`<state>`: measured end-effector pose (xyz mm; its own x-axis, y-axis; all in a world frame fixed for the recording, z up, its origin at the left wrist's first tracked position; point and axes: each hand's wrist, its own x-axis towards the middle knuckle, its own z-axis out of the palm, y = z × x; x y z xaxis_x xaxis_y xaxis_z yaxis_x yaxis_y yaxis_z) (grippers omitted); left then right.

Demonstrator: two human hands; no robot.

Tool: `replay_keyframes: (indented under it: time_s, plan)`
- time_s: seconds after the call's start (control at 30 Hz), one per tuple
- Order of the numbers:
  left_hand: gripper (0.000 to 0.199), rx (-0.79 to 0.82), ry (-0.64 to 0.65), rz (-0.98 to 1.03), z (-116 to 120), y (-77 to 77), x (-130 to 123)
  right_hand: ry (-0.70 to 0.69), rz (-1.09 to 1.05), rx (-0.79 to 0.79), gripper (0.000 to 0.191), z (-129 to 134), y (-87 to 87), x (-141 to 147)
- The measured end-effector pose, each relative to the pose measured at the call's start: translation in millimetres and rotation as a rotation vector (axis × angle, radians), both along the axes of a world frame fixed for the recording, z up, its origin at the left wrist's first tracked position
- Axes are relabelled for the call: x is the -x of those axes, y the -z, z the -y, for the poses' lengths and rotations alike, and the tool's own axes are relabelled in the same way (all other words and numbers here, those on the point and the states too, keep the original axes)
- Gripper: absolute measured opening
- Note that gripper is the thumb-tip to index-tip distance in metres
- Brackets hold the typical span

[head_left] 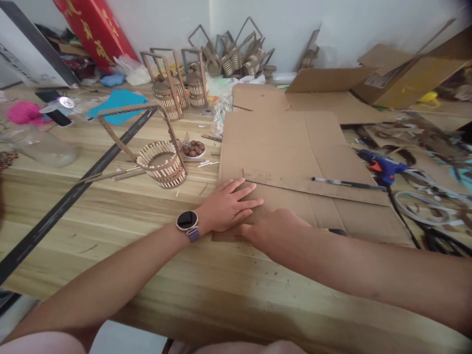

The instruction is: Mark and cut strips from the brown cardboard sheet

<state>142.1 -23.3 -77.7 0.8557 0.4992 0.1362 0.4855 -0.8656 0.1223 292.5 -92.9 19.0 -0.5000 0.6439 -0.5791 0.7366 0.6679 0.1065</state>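
My left hand lies flat with its fingers spread on a brown cardboard sheet, near its front left corner. Close beside it, my right hand is closed with the fingers curled down at the cardboard's near edge. Its fingertips and whatever they may hold are hidden. A dark line, perhaps a cut or seam, crosses the sheet just beyond both hands. On the sheet lies a pen. Partly covered by my right forearm is a small black and yellow object.
A slatted basket with a tall handle stands left, by a dish of brown balls. More small baskets stand at the back. On the right are a blue glue gun, cardboard scraps and an open carton.
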Motion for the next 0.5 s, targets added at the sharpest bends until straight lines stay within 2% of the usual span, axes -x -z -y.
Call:
replay_keyframes:
  time_s: [0.17, 0.3, 0.4, 0.5]
  plan:
    - [0.046, -0.017, 0.01, -0.019, 0, 0.2, 0, 0.062, -0.037, -0.008, 0.029, 5, 18.7, -37]
    - [0.046, -0.048, 0.002, 0.019, 1, 3.3, 0, 0.079, -0.137, -0.022, 0.016, 4, 16.9, -68]
    - [0.046, -0.057, 0.001, 0.039, 1, 5.5, 0, 0.097, -0.155, -0.058, 0.026, 5, 11.7, -70]
    - [0.046, -0.033, -0.003, 0.038, -1, 6.6, 0, 0.049, -0.164, -0.112, 0.024, 7, 16.0, -50]
